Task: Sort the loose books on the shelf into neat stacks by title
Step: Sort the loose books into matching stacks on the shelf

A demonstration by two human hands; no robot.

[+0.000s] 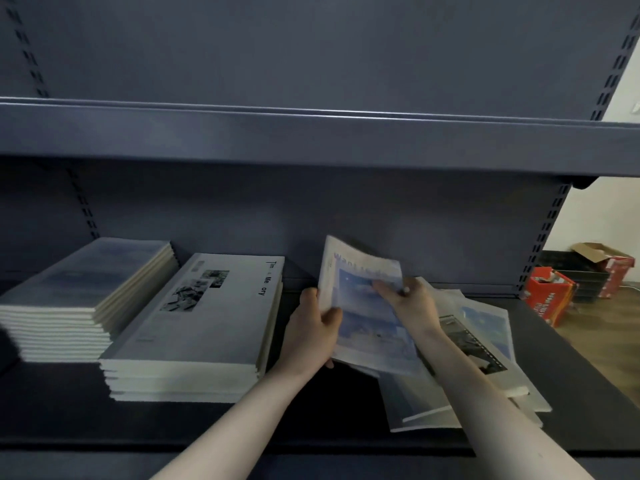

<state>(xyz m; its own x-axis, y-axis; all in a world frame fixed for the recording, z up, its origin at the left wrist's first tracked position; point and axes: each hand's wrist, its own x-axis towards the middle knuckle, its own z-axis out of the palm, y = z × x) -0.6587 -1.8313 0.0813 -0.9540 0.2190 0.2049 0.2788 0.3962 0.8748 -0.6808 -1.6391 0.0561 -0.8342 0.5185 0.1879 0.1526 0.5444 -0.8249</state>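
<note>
On the dark shelf (242, 420) a thin book with a blue sky cover (367, 327) is lifted and tilted, its far end raised. My left hand (313, 329) grips its left edge, thumb on the cover. My right hand (407, 299) grips its upper right part, fingers over the cover. Under and right of it lies a loose pile of books (485, 344), askew, showing a blue cover and a black-and-white photo cover. To the left stand two neat stacks: a white-cover stack titled "Time Memory" (207, 323) and a taller stack with pale blue covers (79, 296).
An upper shelf board (311, 136) overhangs the work area. Slotted uprights run along the back panel at left and right. Beyond the shelf's right end, red cardboard boxes (550, 294) and dark crates (585, 275) sit on a wooden floor.
</note>
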